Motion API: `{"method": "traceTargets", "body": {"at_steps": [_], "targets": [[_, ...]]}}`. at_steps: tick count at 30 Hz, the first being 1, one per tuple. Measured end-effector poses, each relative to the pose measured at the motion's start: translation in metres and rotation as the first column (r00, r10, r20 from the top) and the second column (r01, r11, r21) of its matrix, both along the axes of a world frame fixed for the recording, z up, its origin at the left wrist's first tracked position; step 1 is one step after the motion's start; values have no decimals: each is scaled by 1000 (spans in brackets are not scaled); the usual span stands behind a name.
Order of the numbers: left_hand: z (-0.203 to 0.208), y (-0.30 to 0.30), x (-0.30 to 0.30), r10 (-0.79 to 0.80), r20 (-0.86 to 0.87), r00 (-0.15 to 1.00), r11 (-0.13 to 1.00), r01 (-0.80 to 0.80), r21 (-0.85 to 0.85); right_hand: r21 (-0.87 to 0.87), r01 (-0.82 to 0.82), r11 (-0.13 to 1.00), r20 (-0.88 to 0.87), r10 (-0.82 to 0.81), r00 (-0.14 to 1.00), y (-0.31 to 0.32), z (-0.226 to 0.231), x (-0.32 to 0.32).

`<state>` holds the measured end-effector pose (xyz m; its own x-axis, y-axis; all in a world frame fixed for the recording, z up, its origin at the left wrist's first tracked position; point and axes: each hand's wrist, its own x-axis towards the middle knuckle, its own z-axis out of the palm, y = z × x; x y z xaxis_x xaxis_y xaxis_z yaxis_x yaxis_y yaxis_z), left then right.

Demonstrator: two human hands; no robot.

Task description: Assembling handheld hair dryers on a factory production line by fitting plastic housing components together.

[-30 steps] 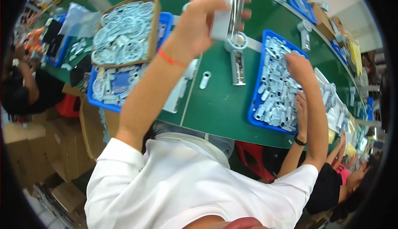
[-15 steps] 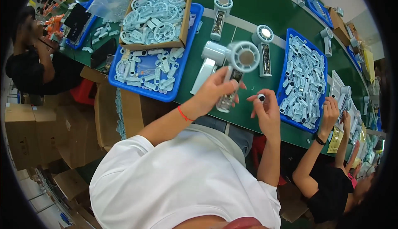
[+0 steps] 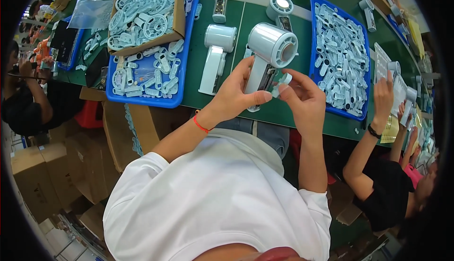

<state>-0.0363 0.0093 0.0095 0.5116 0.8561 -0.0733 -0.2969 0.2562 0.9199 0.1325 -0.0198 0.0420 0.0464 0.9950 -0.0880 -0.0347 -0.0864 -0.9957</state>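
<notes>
the left hand [image 3: 235, 92] is wrapped around the handle [image 3: 257, 73] of a white fan [image 3: 269, 43], above the table's [image 3: 255, 13] near edge. the right hand [image 3: 306, 99] pinches a small pale cover [image 3: 285, 81] just beside that handle. rightward along that edge, a blue tray [image 3: 312, 39] holds parts [image 3: 340, 57].

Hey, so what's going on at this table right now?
Someone's left hand holds a white round-headed device with its inner parts showing. The right hand pinches a small pale piece close to it; whether the two touch is hard to tell. A similar device rests to the left, and a blue tray of small parts sits to the right.
</notes>
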Motion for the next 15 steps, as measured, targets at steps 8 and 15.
{"method": "traceTargets", "body": {"at_steps": [8,15], "targets": [[-9,-5,12,225,-394,891,884,-16,468,51,98,994,299,-109,948,-4,-9,-8],[-9,-7,17,265,-431,863,880,-33,475,-99,181,979,80,-173,982,-5,-11,-8]]}}
